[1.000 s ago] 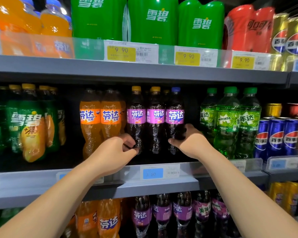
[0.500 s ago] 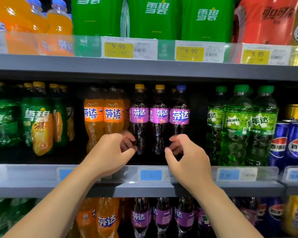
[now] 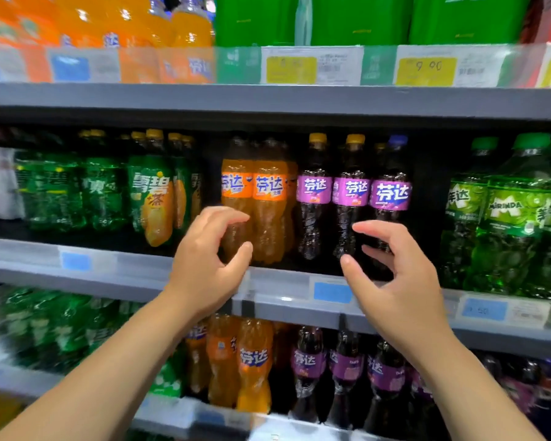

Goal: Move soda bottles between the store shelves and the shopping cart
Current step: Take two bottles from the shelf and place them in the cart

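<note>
Hovering left hand [image 3: 204,268], right hand [image 3: 398,291] apart, over shelf edge [image 3: 280,289]

Grey shelves [image 3: 172,100] run across in stacked tiers; clear strips [image 3: 140,265] along their front edges carry yellow and blue price labels [image 3: 425,71].

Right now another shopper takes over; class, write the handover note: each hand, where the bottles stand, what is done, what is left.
Left hand: empty, fingers loosely bent before the orange bottles.
Right hand: empty, fingers spread before the purple-label bottles.
Both rows stand upright on the middle shelf; cart not in view.
Done: no bottle lifted, as far as shows.
Left: probably grip a bottle and carry it to the cart.
</note>
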The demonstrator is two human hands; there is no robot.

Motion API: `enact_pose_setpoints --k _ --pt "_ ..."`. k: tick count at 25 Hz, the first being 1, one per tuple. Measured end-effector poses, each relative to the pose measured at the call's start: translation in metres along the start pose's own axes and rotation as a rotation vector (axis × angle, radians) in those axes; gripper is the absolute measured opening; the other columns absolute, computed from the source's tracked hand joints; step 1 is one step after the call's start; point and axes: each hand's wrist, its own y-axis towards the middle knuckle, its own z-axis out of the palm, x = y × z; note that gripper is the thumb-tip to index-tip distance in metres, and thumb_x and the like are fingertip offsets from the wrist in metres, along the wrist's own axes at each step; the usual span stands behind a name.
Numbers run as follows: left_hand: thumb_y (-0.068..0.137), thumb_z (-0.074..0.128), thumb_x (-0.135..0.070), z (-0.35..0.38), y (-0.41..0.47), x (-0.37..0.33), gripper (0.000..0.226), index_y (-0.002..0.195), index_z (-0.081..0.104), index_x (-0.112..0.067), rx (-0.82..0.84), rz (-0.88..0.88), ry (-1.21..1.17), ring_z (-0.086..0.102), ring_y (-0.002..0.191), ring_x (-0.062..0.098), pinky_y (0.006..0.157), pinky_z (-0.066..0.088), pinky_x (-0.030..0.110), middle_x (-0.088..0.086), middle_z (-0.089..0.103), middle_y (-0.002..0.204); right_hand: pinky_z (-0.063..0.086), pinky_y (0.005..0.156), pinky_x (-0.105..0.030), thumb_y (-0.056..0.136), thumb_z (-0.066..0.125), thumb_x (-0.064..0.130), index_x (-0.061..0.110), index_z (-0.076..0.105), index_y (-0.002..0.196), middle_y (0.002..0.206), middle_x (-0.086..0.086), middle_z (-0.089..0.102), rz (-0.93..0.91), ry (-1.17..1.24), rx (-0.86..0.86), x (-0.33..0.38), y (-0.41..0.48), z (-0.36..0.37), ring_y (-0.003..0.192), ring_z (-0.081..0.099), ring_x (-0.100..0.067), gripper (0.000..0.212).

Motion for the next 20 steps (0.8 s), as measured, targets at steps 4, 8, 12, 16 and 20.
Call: enact_pose_setpoints --k 4,8,12,16,20 --pt "0.088 0.061 -0.032 -0.075 -0.044 0.032 0.046 0.132 0.058 -0.017 0.068 -0.04 0.033 0.054 0.122 0.012 0.103 0.045 0.031 -0.004 0.057 0.13 0.045 0.1 -0.014 0.087 0.071 0.027 0.029 0.058 0.127 0.125 0.023 0.055 -0.052 0.089 0.087 0.05 -0.02 0.039 0.122 0.055 -0.002 0.042" --pt "0.091 0.059 -0.038 -0.163 -0.087 0.07 0.05 0.138 0.054 -0.021 0.161 -0.112 0.085 0.054 0.126 0.011 0.105 0.045 0.034 -0.007 0.057 0.136 0.048 0.102 -0.021 0.088 0.07 0.035 0.027 0.059 0.129 0.129 0.016 0.058 -0.059 0.177 0.192 0.109 -0.049 0.108 0.123 0.056 -0.004 0.043" --pt "0.093 0.058 -0.041 -0.259 -0.141 0.113 0.051 0.14 0.052 -0.023 0.226 -0.171 0.212 0.051 0.128 0.008 0.105 0.044 0.031 -0.009 0.056 0.138 0.05 0.103 -0.033 0.092 0.067 0.043 0.027 0.059 0.131 0.131 0.013 0.059 -0.059 0.257 0.293 0.169 -0.082 0.191 0.125 0.055 -0.003 0.042" --pt "0.097 0.061 -0.041 -0.347 -0.192 0.155 0.048 0.142 0.048 -0.03 0.249 -0.278 0.321 0.04 0.12 -0.008 0.101 0.04 0.026 -0.021 0.047 0.134 0.051 0.102 -0.033 0.094 0.066 0.04 0.029 0.058 0.13 0.131 0.014 0.057 -0.087 0.362 0.423 0.23 -0.109 0.271 0.126 0.054 -0.005 0.038" --pt "0.093 0.053 -0.053 -0.427 -0.246 0.192 0.052 0.141 0.046 -0.034 0.218 -0.432 0.411 0.045 0.124 -0.001 0.101 0.041 0.026 -0.025 0.045 0.133 0.05 0.101 -0.029 0.091 0.063 0.042 0.033 0.058 0.129 0.13 0.02 0.054 -0.132 0.438 0.528 0.281 -0.135 0.353 0.126 0.053 -0.003 0.04"
